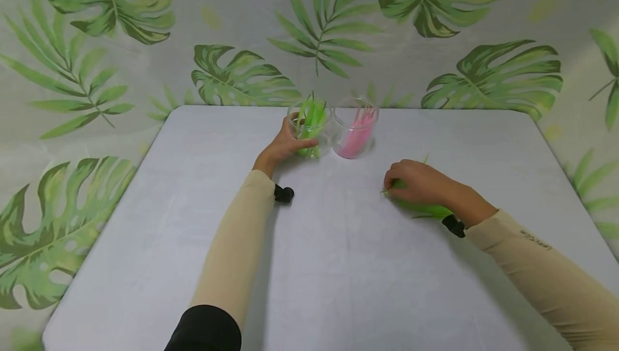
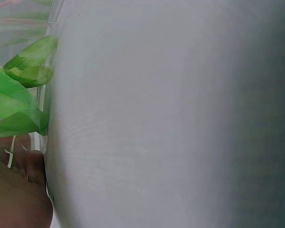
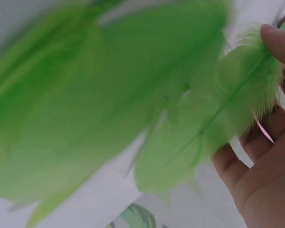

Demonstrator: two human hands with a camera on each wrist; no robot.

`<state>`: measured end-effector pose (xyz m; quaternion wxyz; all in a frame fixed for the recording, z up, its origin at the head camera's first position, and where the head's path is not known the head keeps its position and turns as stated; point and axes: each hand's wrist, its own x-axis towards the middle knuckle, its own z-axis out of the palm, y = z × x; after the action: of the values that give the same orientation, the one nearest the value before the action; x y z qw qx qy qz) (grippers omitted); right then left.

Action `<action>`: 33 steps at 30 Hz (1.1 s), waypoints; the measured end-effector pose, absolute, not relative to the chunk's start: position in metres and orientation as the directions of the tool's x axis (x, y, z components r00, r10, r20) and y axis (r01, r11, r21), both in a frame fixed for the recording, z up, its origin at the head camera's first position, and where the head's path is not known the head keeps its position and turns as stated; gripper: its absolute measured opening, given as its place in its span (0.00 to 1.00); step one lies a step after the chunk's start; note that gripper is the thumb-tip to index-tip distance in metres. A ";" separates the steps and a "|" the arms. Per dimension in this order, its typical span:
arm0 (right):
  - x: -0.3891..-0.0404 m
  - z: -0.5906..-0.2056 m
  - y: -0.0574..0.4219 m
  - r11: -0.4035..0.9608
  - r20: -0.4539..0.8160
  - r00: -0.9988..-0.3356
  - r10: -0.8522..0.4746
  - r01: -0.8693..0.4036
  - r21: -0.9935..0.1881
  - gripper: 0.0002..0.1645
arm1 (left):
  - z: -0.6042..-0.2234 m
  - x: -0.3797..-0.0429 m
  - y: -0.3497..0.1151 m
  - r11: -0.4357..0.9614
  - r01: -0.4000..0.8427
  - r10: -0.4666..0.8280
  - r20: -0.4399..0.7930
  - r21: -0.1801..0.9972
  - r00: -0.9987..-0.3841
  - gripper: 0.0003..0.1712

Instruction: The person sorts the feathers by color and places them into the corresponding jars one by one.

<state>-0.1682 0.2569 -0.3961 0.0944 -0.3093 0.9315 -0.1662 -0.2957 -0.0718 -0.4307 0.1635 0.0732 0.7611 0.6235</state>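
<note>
In the head view, my left hand (image 1: 281, 145) grips a clear round jar (image 1: 324, 140) from its left side, thumb across the front. Green feathers (image 1: 312, 117) stand inside it, and the left wrist view shows green feathers (image 2: 14, 97) through the wall. Further right, my right hand (image 1: 417, 181) is low over the table. Between its thumb and a finger it pinches one green feather (image 3: 232, 95) near the quill end, clearest in the right wrist view. Other green feathers (image 3: 80, 109) lie close to that camera, blurred; in the head view the hand partly hides green feathers (image 1: 433, 210).
A second clear jar (image 1: 341, 125) touches or nearly touches the first on its right, with pink feathers (image 1: 359, 137) standing in it. Both are near the back edge of the white table (image 1: 348, 265). A leaf-patterned cloth (image 1: 338, 28) hangs behind.
</note>
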 end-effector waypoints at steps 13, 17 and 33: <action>-0.181 -0.358 0.285 0.747 0.238 -0.867 -0.438 -0.498 -0.440 0.09 | -0.429 -0.296 -0.074 0.212 -0.096 0.317 -0.161 0.973 -0.935 0.59; -0.185 -0.346 0.294 0.749 0.303 -0.890 -0.342 -0.452 -0.484 0.10 | -0.430 -0.296 -0.074 0.205 -0.086 0.321 -0.150 0.975 -0.935 0.58; -0.206 -0.316 0.290 0.744 0.294 -0.924 -0.243 -0.372 -0.555 0.20 | -0.431 -0.298 -0.073 0.183 -0.104 0.336 -0.162 0.978 -0.928 0.58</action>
<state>-0.2061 0.2899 -0.3157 -0.1017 -0.1657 0.9283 -0.3168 -0.2977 -0.0734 -0.4315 0.1735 0.0774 0.7494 0.6343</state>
